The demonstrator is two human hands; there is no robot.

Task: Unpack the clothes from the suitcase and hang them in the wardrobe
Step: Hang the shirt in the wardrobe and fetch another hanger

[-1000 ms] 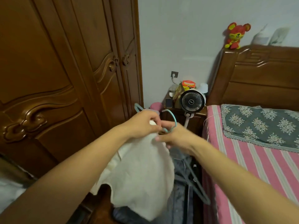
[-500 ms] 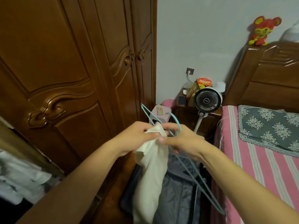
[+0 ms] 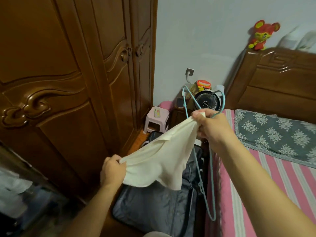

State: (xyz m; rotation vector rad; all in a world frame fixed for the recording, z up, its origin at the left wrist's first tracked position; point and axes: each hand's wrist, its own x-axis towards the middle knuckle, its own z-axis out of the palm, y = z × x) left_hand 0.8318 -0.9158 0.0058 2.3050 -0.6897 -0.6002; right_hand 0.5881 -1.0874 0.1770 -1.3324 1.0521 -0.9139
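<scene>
A cream garment (image 3: 159, 158) is stretched between my hands above the open grey suitcase (image 3: 153, 207) on the floor. My left hand (image 3: 112, 170) pinches its lower left corner. My right hand (image 3: 212, 125) grips the upper end of the garment together with a light-blue wire hanger (image 3: 211, 185), whose frame dangles down beside the bed while its hook curls up past my fist. The brown wooden wardrobe (image 3: 68, 74) fills the left side; its carved doors here are closed, and an opening at the far lower left shows pale clothes (image 3: 12, 190) inside.
A pink-striped bed (image 3: 277, 182) with a grey floral pillow cover (image 3: 277, 134) lies on the right. Between wardrobe and bed stand a pink stool (image 3: 156, 119) with a phone on it, a nightstand with a black fan (image 3: 206, 101), and a red plush toy (image 3: 260, 35) on the headboard.
My left hand slid down and left along the garment, pulling it out from a bunched drape into a stretched sheet. My right hand rose to the right with the hanger.
</scene>
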